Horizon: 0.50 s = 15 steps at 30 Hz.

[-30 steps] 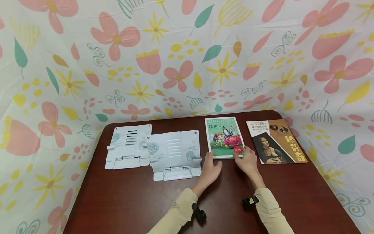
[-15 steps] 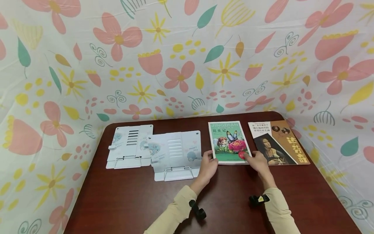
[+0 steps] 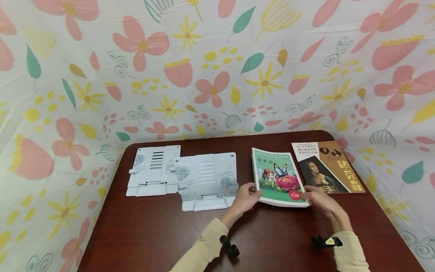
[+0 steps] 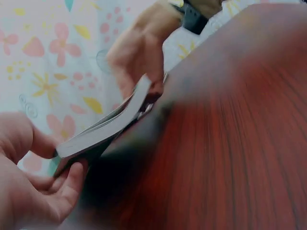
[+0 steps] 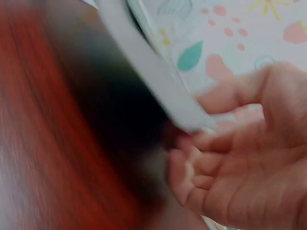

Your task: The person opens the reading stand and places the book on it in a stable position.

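Observation:
A green paperback book (image 3: 278,176) with a girl, a butterfly and a pink flower on its cover is held between both hands in the head view. My left hand (image 3: 245,198) pinches its lower left corner, thumb on the cover. At the lower right corner my right hand (image 3: 323,200) grips it the same way. The left wrist view shows the book (image 4: 108,132) edge-on, raised off the tabletop and slightly bent, with left fingers (image 4: 72,184) curled beneath it. In the right wrist view the book's page edge (image 5: 148,72) runs into the right hand (image 5: 240,158).
Two white metal book stands (image 3: 205,177) (image 3: 154,170) stand on the left of the dark wooden table (image 3: 153,234). A brown and white book (image 3: 327,166) with a portrait lies just right of the green one. Flower-patterned cloth (image 3: 217,75) hangs behind the table.
The green book has come toward me and to the right, its near edge lifted. Both hands have moved along with it, and now grip its lower corners.

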Tool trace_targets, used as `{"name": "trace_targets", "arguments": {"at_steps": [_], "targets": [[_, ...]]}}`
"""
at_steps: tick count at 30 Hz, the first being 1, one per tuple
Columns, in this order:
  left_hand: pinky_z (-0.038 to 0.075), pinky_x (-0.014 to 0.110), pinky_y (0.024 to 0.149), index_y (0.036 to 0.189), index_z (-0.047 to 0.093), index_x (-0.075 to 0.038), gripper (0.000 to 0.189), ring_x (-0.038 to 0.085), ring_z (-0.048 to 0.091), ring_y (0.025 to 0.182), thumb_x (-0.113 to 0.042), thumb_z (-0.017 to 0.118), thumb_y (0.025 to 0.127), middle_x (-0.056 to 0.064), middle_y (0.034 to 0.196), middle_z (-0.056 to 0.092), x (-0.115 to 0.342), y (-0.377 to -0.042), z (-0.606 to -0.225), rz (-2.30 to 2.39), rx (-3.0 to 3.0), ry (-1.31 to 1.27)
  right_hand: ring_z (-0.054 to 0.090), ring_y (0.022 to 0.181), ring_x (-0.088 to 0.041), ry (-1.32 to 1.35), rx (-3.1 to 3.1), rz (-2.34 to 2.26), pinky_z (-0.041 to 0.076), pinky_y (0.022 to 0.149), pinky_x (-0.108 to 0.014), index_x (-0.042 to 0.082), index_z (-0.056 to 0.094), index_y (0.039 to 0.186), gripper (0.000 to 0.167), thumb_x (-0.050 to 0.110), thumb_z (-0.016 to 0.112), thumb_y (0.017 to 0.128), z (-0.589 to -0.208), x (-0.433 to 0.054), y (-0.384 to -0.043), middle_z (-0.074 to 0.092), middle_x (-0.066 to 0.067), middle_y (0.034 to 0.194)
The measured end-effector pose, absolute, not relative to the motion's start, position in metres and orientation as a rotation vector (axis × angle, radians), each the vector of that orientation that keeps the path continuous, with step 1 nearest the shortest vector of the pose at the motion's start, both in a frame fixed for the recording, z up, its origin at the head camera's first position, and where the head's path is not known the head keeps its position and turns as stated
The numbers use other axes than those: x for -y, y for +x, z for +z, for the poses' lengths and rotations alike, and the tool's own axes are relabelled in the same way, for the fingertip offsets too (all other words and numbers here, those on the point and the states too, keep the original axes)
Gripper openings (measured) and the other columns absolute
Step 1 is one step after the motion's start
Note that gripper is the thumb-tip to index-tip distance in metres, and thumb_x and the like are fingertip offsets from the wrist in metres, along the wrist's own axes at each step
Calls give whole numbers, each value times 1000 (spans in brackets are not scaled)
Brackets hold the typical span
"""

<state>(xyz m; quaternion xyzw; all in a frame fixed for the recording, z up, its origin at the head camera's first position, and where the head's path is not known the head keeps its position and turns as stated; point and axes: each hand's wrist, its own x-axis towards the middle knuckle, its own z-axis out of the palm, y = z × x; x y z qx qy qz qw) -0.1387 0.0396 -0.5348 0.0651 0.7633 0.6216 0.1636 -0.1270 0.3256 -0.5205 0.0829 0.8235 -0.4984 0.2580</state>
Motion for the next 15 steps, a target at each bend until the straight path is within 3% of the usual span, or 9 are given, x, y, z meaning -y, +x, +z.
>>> {"name": "trace_targets", "arguments": {"at_steps": [4, 6, 11, 15], "targets": [[52, 19, 75, 130, 64, 0, 34, 4, 61, 88, -11, 65, 97, 7, 105, 67, -27, -136, -540, 1708, -2327, 401, 61, 102, -23, 41, -2253, -1343, 52, 87, -36, -18, 37, 143, 70, 21, 66, 93, -528, -331, -120, 62, -26, 123], [53, 19, 78, 133, 62, -1, 37, 5, 63, 90, -7, 64, 97, 9, 108, 67, -21, -135, -537, 1659, -2407, 494, 63, 103, -18, -16, -2268, -1395, 52, 88, -30, -13, 36, 147, 73, 22, 70, 92, -533, -330, -119, 63, -23, 126], [55, 18, 76, 129, 64, -2, 38, 9, 66, 86, 3, 63, 91, 9, 103, 69, -2, -140, -519, 1609, -2550, 660, 71, 97, -16, -184, -2410, -1616, 56, 81, -23, 0, 27, 156, 79, 12, 73, 93, -535, -311, -124, 63, -30, 130], [57, 20, 76, 122, 65, -2, 39, 17, 68, 86, 9, 65, 85, 11, 98, 71, 24, -145, -510, 1620, -2657, 726, 74, 87, -17, -343, -2613, -1623, 59, 74, -23, 7, 29, 158, 80, 6, 74, 92, -529, -283, -131, 70, -26, 118]]}}
